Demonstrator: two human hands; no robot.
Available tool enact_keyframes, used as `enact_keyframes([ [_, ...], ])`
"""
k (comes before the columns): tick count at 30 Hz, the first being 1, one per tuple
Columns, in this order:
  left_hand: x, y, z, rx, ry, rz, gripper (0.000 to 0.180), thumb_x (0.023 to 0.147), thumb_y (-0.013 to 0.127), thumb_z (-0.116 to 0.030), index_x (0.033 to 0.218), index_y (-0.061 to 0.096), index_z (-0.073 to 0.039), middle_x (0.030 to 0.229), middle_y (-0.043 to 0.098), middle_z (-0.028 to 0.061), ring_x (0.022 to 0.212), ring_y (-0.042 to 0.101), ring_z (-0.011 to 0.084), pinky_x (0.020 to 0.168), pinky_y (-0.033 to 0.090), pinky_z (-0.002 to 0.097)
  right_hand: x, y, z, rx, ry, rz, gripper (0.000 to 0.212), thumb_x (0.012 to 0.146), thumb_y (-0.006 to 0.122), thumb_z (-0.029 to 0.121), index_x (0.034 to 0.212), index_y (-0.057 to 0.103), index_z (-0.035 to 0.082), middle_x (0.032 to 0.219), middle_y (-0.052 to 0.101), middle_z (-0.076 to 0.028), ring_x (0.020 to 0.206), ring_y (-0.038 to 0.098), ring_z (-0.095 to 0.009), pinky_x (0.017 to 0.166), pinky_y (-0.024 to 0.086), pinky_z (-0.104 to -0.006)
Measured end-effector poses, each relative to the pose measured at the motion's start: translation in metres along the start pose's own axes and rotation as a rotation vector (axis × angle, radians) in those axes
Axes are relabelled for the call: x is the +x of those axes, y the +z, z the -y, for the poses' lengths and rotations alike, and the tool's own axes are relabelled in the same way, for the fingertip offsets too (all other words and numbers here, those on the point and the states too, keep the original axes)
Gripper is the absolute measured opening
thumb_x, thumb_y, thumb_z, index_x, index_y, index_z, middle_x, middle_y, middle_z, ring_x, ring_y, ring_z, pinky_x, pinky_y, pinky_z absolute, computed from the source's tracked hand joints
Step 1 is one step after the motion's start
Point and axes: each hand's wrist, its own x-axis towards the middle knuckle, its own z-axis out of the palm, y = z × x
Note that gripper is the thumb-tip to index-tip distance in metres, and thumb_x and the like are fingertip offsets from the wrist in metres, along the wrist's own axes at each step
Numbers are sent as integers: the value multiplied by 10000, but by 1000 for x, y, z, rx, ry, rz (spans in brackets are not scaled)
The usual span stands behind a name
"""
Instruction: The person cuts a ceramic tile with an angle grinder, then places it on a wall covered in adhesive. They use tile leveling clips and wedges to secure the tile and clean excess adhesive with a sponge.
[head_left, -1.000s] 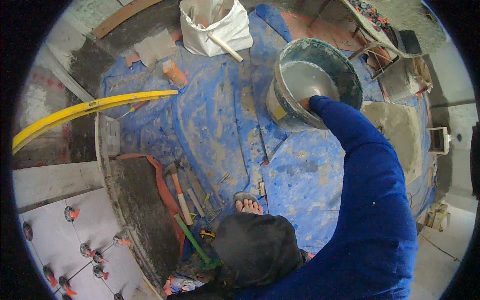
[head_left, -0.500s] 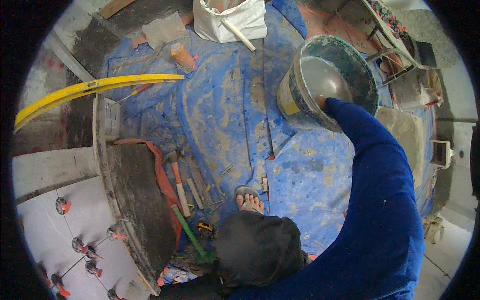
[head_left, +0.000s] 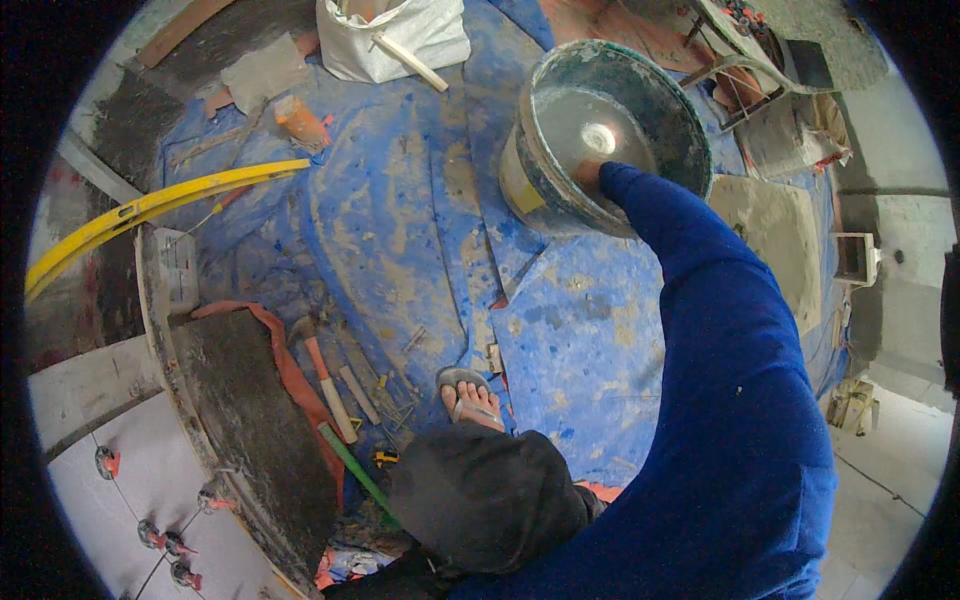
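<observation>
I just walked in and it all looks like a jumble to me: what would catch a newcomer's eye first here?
First, the long blue sleeve running from the lower right up into a mortar-smeared bucket at top centre, where the right hand reaches inside. Under it all lies a blue tarp spattered with grey. On the left a curved yellow level stands out, and a sandalled foot shows near the bottom centre.

Right hand (head_left: pixel 588 172): I've pushed it further down into the bucket (head_left: pixel 560 190), so only a bit of it shows past my blue sleeve (head_left: pixel 720 330).
Bucket: it has drifted up and right in my view.
</observation>
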Motion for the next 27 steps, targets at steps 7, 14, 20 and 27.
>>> enact_keyframes([
  [7,-5,2,23,93,317,-51,415,1088,467,-344,1208,636,15,1064,650,209,857,628,301,753,528,424,-14,-15,-7,100,-43,-80,371,894,632,281,1146,727,26,1119,722,-232,1008,697,-385,905,529,-490],
  [14,-10,-23,45,188,189,225,458,1075,426,-248,1361,578,76,1337,585,237,1108,628,324,960,531,465,-27,-41,-17,84,-1,-31,379,886,650,307,1125,731,25,1089,726,-218,974,699,-365,875,533,-479],
  [20,-15,-21,26,-57,-11,184,539,1105,354,-422,1189,633,31,1118,574,116,937,543,234,875,444,392,-28,-61,-32,80,61,-8,388,879,665,330,1107,734,24,1064,729,-207,944,701,-349,850,537,-471],
  [27,-18,-9,9,-135,26,207,517,1107,357,-410,1144,627,29,1146,557,127,953,556,232,897,458,390,-36,-75,-49,77,87,-1,400,871,682,356,1086,738,23,1034,733,-193,910,704,-330,820,541,-460],
])
